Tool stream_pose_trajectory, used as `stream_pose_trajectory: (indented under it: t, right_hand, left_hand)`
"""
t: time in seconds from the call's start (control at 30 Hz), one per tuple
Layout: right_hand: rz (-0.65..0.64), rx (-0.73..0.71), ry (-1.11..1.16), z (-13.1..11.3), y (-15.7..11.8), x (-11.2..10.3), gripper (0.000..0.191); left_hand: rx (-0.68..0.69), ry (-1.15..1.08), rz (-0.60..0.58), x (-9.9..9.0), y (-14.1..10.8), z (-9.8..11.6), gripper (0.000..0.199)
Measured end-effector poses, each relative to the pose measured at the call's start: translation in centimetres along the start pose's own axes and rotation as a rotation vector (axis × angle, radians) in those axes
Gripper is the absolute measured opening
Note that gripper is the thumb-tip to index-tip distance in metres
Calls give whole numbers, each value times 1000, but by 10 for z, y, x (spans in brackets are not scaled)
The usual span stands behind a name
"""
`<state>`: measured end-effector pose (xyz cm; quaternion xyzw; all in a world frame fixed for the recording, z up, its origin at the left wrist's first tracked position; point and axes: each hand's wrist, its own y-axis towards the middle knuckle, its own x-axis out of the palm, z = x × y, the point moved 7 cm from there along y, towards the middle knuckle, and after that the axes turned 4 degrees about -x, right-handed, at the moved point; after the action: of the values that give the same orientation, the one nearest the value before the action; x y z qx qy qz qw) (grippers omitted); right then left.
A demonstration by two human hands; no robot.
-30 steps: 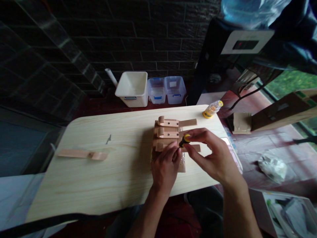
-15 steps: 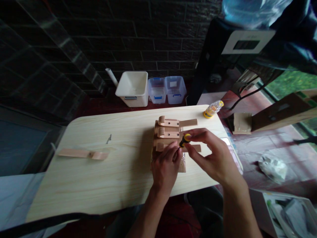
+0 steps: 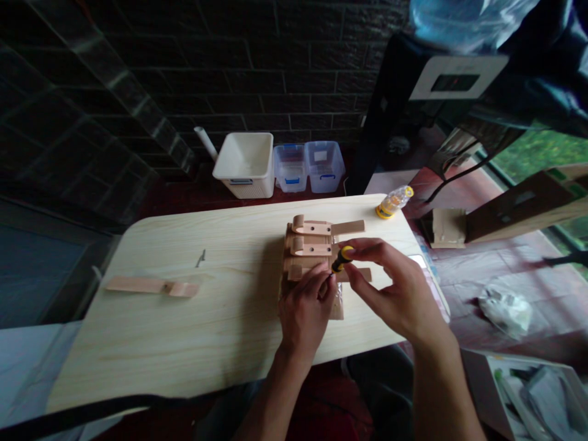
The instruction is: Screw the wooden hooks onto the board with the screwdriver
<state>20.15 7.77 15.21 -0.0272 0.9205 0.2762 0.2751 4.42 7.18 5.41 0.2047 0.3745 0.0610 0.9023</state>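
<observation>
Nothing visibly shifted: right hand (image 3: 399, 285) pinched the screwdriver (image 3: 340, 261), likely light and rigid, best held by its handle (image 3: 341, 259); left hand (image 3: 305, 305) showed unclear grip.

The right grip (image 3: 399, 294) holds a yellow-and-black screwdriver (image 3: 340, 260).

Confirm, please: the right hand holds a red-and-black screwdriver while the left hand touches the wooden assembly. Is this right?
Not red: the head view shows a yellow-and-black screwdriver. The right hand does hold it, and the left hand touches the wooden assembly.
</observation>
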Motion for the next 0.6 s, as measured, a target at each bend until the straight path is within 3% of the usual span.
stream_pose_trajectory:
  t: [0.43, 0.6]
  right_hand:
    - [-9, -5, 6, -2, 1, 0, 17]
    - [-9, 2, 17, -3, 2, 0, 17]
  left_hand:
    - [1, 7, 5, -1, 0, 2, 13]
    - [-28, 17, -7, -1, -1, 1, 22]
